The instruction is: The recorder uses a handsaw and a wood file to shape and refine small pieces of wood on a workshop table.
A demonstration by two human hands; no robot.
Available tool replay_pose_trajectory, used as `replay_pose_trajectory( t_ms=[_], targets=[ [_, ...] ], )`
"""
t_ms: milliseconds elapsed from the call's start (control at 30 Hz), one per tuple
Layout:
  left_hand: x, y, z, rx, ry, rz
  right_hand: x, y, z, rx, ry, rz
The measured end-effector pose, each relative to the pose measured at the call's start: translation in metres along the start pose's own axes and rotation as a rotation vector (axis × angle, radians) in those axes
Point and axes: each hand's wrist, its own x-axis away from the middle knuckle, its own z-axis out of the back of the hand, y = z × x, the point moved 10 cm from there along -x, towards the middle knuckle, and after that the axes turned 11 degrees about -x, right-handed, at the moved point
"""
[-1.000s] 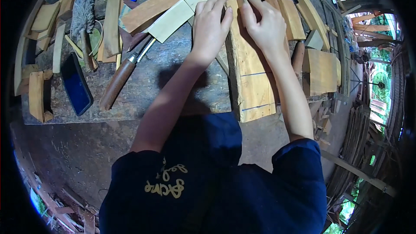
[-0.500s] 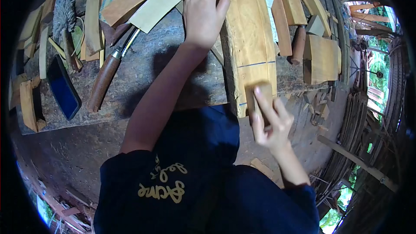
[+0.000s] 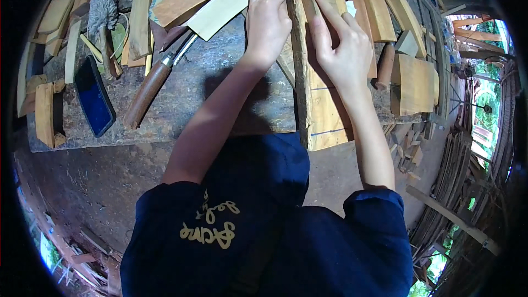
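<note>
A thick pale wooden board (image 3: 325, 111) lies lengthwise toward me, its near end sticking out past the workbench edge. Two dark lines cross its near part. My left hand (image 3: 269, 26) grips the board's far left edge, the fingers bent over its far end. On the board's top, my right hand (image 3: 345, 44) presses a small flat brown block (image 3: 309, 6) near the far end. Its fingers lie along the block, with the thumb side toward my left hand. The block's underside is hidden.
Left on the workbench (image 3: 181, 118) are a wooden-handled tool with a metal shaft (image 3: 148, 89), a phone (image 3: 94, 99) and a grey fluffy brush (image 3: 104, 3). Wood strips (image 3: 225, 11) lie behind. At right are another wooden handle (image 3: 385, 66) and a wood block (image 3: 416, 91).
My right hand has slid the small block from the board's near end up to its far end, beside my left hand. The left hand keeps its hold; the view has shifted slightly.
</note>
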Motion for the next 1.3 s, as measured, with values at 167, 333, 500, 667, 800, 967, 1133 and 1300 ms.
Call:
replay_pose_trajectory(
  t_ms=[167, 333, 500, 667, 800, 967, 1133, 1300],
  targets=[
    [0.0, 0.009, 0.002, -0.018, -0.052, -0.044, -0.001, -0.001, 0.002, 0.01, 0.018, -0.017],
    [0.073, 0.056, 0.029, 0.039, -0.312, -0.1, -0.009, 0.013, -0.001, 0.026, 0.1, 0.003],
    [0.138, 0.084, 0.029, 0.112, -0.48, -0.137, -0.023, 0.018, -0.005, 0.022, 0.168, 0.054],
    [0.134, 0.09, 0.019, -0.098, -0.432, -0.166, -0.007, 0.008, 0.007, 0.059, 0.076, 0.017],
    [0.138, 0.082, 0.02, -0.217, -0.482, -0.161, 0.057, -0.022, 0.027, 0.02, -0.106, -0.034],
    [0.14, 0.078, 0.011, -0.136, -0.539, -0.106, 0.124, -0.031, 0.057, -0.025, -0.181, -0.099],
    [0.142, 0.079, 0.01, -0.198, -0.597, -0.155, 0.072, -0.02, 0.038, -0.043, -0.094, -0.026],
    [0.143, 0.084, 0.007, -0.315, -0.657, -0.205, -0.026, 0.012, -0.001, -0.015, 0.04, 0.018]
  ],
)
